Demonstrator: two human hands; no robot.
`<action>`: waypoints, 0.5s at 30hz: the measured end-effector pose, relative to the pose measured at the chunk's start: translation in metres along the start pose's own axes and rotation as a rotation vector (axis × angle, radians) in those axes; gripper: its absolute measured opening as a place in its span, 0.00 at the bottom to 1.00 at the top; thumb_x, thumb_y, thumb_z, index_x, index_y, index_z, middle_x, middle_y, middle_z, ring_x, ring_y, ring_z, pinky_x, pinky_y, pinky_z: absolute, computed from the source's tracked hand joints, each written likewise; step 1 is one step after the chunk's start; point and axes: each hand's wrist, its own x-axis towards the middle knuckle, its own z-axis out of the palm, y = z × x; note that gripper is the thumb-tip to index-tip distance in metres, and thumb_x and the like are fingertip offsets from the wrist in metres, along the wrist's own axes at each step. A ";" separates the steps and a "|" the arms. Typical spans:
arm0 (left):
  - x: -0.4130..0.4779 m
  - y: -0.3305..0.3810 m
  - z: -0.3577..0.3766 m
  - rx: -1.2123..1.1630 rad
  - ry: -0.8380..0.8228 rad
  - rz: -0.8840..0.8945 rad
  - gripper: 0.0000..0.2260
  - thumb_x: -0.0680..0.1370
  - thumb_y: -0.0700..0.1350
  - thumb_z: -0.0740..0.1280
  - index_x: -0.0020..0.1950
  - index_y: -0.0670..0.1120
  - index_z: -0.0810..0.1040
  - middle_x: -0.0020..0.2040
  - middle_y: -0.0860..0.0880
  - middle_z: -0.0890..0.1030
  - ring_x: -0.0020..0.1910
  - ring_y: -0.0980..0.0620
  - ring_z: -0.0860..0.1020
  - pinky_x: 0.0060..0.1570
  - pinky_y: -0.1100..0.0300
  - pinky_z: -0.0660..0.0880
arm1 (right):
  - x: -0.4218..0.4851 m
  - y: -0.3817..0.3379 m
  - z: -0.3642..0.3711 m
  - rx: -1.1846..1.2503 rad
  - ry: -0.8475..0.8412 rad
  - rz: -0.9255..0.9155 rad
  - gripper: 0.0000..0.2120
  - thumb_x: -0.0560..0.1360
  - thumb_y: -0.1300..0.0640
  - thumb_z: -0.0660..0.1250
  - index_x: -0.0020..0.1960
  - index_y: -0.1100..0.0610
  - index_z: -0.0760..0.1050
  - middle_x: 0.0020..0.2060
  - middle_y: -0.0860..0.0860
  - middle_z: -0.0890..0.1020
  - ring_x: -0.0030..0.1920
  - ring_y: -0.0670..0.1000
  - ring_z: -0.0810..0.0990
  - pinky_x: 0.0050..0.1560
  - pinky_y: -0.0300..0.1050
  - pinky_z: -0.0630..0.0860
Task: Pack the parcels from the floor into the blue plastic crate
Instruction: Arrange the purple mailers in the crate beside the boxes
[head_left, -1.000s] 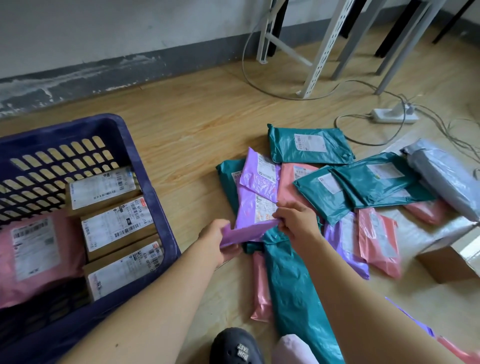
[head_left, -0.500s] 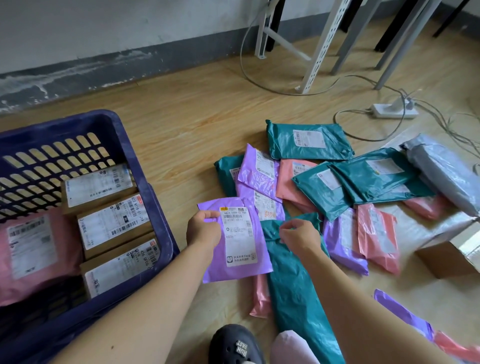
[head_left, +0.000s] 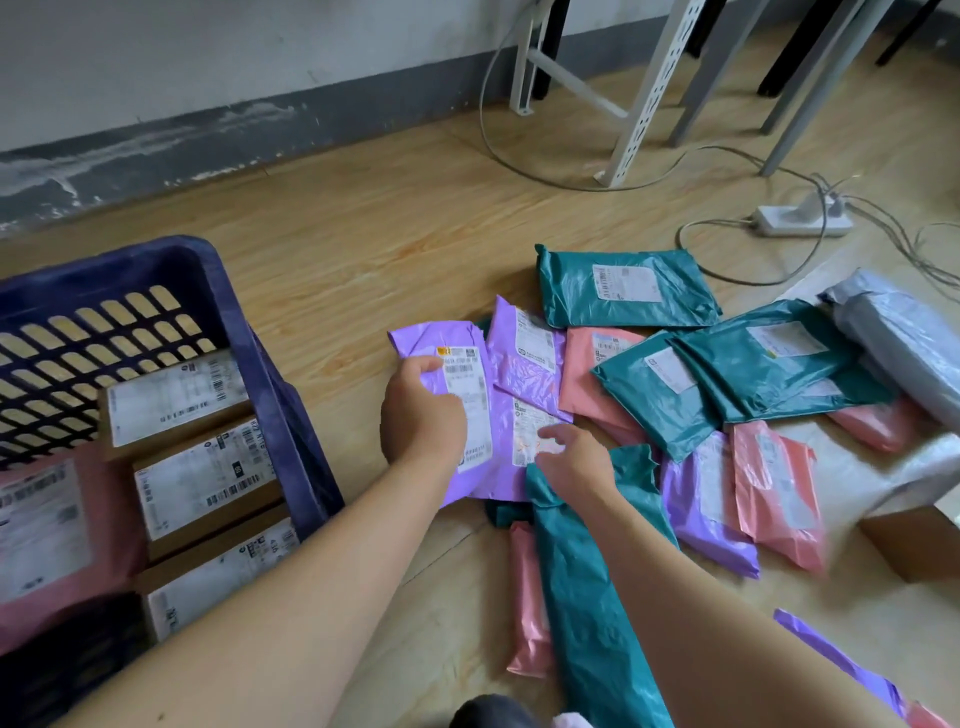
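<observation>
The blue plastic crate (head_left: 249, 332) sits left, part filled, the pile of parcels (head_left: 675, 384) sprawls on the floor (head_left: 363, 249) to its right, and the purple parcel (head_left: 462, 384) is at the pile's crate-side edge. The left hand (head_left: 421, 421) grips its left edge, a sound hold for what looks a light, floppy, slick bag; the right hand (head_left: 571, 460) hangs loose-fingered, holding nothing.

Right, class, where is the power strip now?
Head view, upper right: the power strip lies on the floor beyond the farthest green parcel, near the white metal leg.
</observation>
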 end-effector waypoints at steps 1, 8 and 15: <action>0.009 0.007 0.001 -0.006 -0.002 -0.016 0.21 0.73 0.33 0.54 0.61 0.50 0.74 0.61 0.51 0.74 0.54 0.44 0.77 0.53 0.52 0.76 | 0.007 -0.009 0.003 -0.020 -0.011 -0.025 0.21 0.71 0.63 0.62 0.63 0.51 0.74 0.52 0.53 0.80 0.42 0.54 0.77 0.43 0.42 0.71; 0.077 0.022 -0.008 -0.068 -0.017 -0.143 0.19 0.75 0.34 0.54 0.60 0.48 0.75 0.57 0.47 0.76 0.43 0.48 0.71 0.30 0.62 0.63 | 0.058 -0.050 0.025 -0.199 -0.039 -0.195 0.34 0.72 0.65 0.62 0.75 0.53 0.56 0.74 0.55 0.60 0.69 0.55 0.68 0.58 0.45 0.69; 0.103 0.014 -0.005 -0.098 -0.013 -0.211 0.19 0.75 0.32 0.54 0.59 0.46 0.76 0.59 0.44 0.77 0.44 0.48 0.71 0.30 0.62 0.64 | 0.100 -0.061 0.043 -0.185 -0.159 -0.051 0.40 0.72 0.56 0.66 0.76 0.56 0.47 0.63 0.61 0.74 0.58 0.62 0.78 0.55 0.51 0.75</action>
